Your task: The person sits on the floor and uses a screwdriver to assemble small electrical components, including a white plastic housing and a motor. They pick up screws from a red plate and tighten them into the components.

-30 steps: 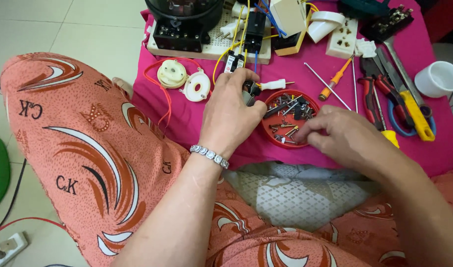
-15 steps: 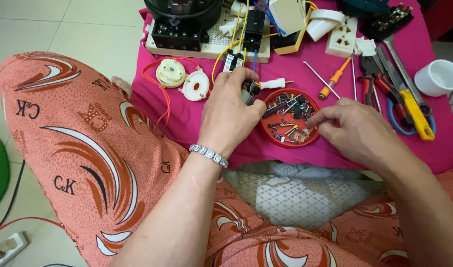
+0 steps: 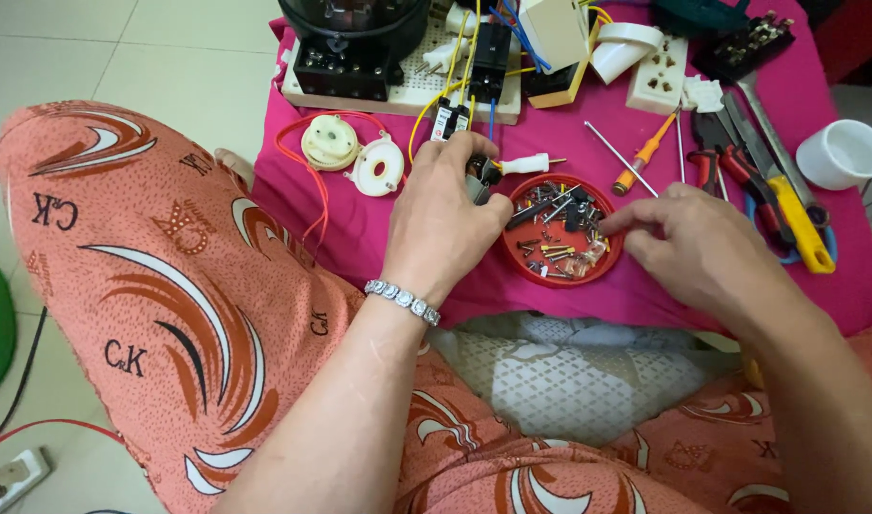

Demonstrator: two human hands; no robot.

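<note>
Nearest the camera, the person's knees in orange cloth with red and white swirls (image 3: pixel 169 286) fill the lower view, with a white patterned cushion (image 3: pixel 569 371) between them. The left hand (image 3: pixel 441 224), a silver bead bracelet (image 3: pixel 403 302) on its wrist, closes its grip around a small dark electrical part (image 3: pixel 482 176); most of the part is hidden by the fingers, so its long axis cannot be told. The right hand (image 3: pixel 698 243) rests at the right edge of a round red shallow dish of small screws and metal bits (image 3: pixel 562 230), its grip pinched at the dish's rim; whether it holds anything cannot be told. The dish lies flat on a magenta cloth over the worktop (image 3: pixel 360 228), just right of the left hand. Beyond it an orange-handled screwdriver (image 3: pixel 645 152) lies slanting, tip away to the upper right. Red-handled pliers (image 3: pixel 741 171) and a yellow-handled tool (image 3: pixel 793 214) lie to the right, near a white cup (image 3: pixel 843 152). Two cream round plastic parts with red wire (image 3: pixel 350 157) lie to the left. Farthest back sits a black appliance on a perforated board (image 3: pixel 360 48). The floor is pale tile (image 3: pixel 169 48).
</note>
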